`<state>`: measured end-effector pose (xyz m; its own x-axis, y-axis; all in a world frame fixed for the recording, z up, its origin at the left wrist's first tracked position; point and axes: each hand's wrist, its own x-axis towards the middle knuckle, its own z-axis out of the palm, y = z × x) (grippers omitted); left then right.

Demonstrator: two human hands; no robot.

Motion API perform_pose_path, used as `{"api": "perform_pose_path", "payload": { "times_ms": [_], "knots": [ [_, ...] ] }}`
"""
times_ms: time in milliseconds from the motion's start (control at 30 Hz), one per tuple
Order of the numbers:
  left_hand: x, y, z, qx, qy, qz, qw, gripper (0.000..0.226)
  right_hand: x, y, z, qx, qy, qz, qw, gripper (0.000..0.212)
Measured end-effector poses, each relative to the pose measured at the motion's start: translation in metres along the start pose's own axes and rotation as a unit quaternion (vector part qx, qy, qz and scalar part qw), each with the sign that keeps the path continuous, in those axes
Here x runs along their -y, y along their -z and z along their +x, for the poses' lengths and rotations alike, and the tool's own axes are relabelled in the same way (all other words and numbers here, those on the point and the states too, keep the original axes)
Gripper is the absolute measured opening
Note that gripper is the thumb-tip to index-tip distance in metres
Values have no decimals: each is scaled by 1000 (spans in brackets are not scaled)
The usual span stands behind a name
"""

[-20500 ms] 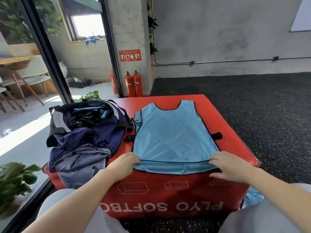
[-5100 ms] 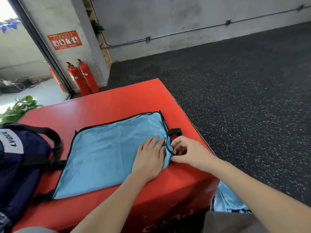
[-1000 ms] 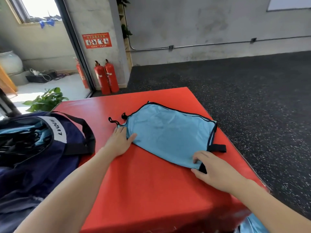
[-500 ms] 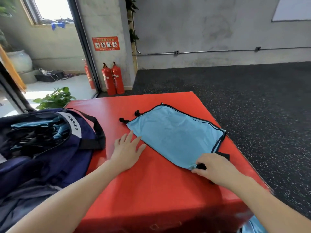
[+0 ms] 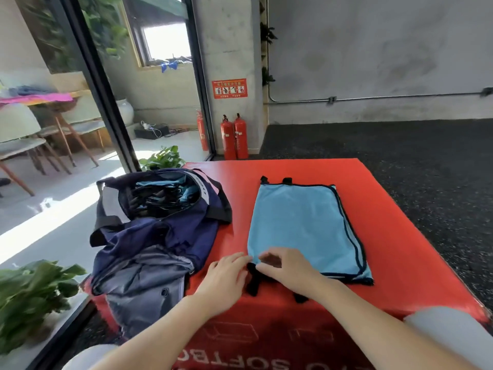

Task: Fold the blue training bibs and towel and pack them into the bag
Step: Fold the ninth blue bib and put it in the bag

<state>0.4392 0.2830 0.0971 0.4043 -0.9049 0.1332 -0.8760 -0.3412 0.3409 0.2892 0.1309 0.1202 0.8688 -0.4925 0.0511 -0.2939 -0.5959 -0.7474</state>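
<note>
Nearest the camera, both forearms reached forward over the front face of the red soft box [image 5: 394, 236], whose white lettering ran upside down along the bottom edge. The left hand [image 5: 224, 279] lay palm down on the box top, fingers straight and close together, tips at the near left corner of the folded blue bib [image 5: 304, 225]. The right hand [image 5: 288, 268] sat just beside it on that same corner, fingers curled; whether it actually pinched the cloth or the black strap [image 5: 253, 281] trailing from the corner could not be told through motion blur. A second black tab showed under the right wrist.

The bib lay flat on the box top as a long rectangle, black piping down its right edge, two small black tabs at its far edge.

Left of it, touching the box's left side, the navy bag [image 5: 160, 236] slumped open, with blue and black fabric visible in its mouth. A leafy plant [image 5: 29, 295] stood at lower left.

Beyond the box: dark speckled flooring, two red fire extinguishers [image 5: 234, 137] against a concrete pillar with a red notice [image 5: 229, 88] above them, a pipe along the grey wall, and chairs behind the glass at left.
</note>
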Motion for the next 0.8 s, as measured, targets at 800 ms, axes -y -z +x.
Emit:
{"api": "perform_pose_path", "payload": {
  "times_ms": [800],
  "knots": [
    [6,0,1,43,-53,-99,993,63,-117,110,-110,10,-52,-200,978,66]
  ]
}}
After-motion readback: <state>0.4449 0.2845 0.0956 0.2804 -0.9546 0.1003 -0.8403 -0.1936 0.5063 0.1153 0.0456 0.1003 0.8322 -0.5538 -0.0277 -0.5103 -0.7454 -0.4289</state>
